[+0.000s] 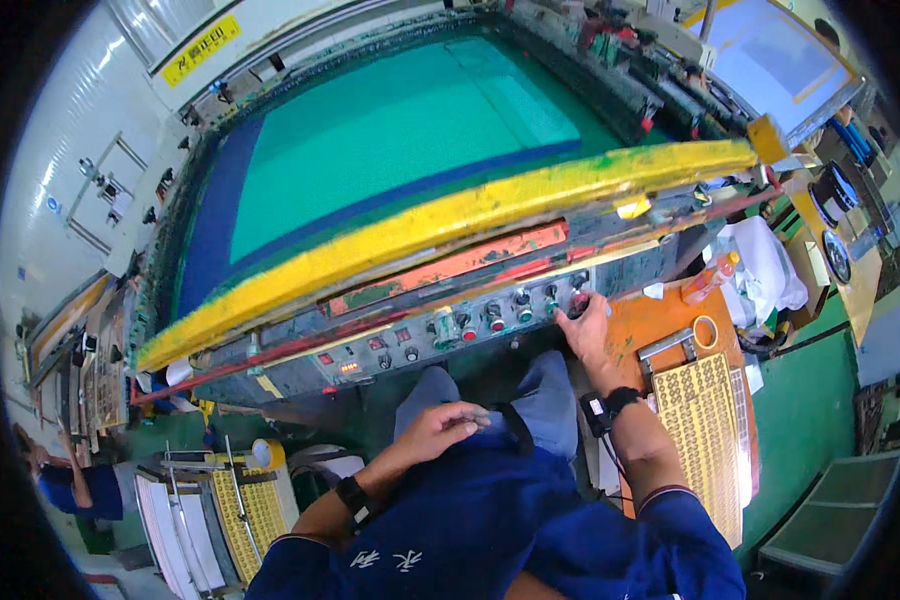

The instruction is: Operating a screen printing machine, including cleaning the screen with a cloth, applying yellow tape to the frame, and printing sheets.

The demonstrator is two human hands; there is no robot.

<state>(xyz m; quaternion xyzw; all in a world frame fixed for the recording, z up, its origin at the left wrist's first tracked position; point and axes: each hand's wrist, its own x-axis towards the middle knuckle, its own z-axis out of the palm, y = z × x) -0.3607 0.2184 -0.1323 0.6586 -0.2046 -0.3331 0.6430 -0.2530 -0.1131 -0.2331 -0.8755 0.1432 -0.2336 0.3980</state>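
My right hand [590,330] reaches to the machine's control panel [435,335], its fingers curled on a red knob [578,300] at the panel's right end, beside other knobs and buttons. My left hand [440,430] is closed near my waist, below the panel; whatever is at its fingertips is too small to make out. Above the panel, a thick yellow bar [450,220] runs along the front of the printing machine's screen [390,140], which is coated green with a dark blue border.
An orange side table [625,325] holds perforated yellow sheets [695,430], a tape roll [705,332] and a red-liquid bottle [710,278]. Racks of stacked sheets [175,520] stand at lower left, near another person [70,485]. A wire-mesh rack [820,515] stands lower right.
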